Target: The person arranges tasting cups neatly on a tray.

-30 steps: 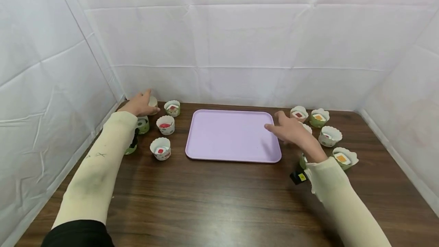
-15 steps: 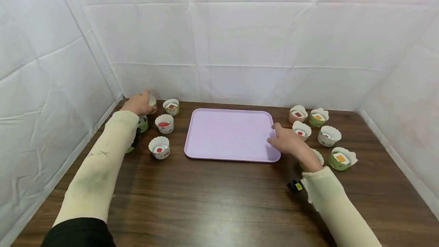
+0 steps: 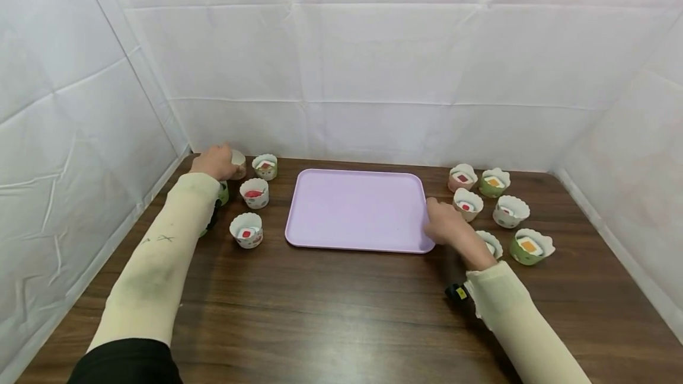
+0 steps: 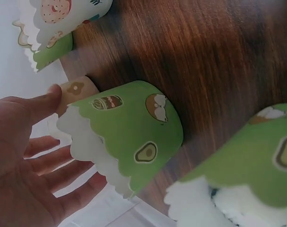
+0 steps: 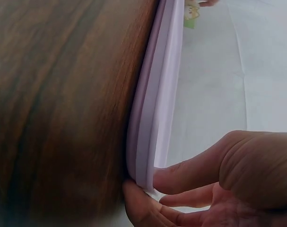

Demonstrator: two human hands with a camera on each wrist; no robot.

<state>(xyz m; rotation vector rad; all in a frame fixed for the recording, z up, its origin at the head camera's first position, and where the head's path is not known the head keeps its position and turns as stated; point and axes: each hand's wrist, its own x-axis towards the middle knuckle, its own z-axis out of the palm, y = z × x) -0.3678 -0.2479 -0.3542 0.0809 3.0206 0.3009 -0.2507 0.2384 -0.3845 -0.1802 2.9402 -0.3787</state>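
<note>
In the head view, my left hand (image 3: 213, 163) is at the far left corner of the table, beside a tan paper baking cup (image 3: 238, 166). The left wrist view shows my thumb against the wall of that cup and the fingers on its far side, partly hidden by a green baking cup (image 4: 134, 123) in front. My right hand (image 3: 447, 224) grips the right rim of a lilac tray (image 3: 354, 209), which lies flat on the table. In the right wrist view, the thumb presses on top of the tray rim (image 5: 150, 127) with fingers curled below its corner.
Several baking cups with small coloured pieces inside stand left of the tray, such as a white cup (image 3: 246, 230). More stand to the right, including a green cup (image 3: 530, 246) and a pink cup (image 3: 462, 177). White cloth walls (image 3: 373, 64) enclose the table (image 3: 320, 313).
My right hand has come down onto the tray's right edge and its fingers have closed there. The left hand's fingers have drawn in around the tan cup. The tray and cups stay put.
</note>
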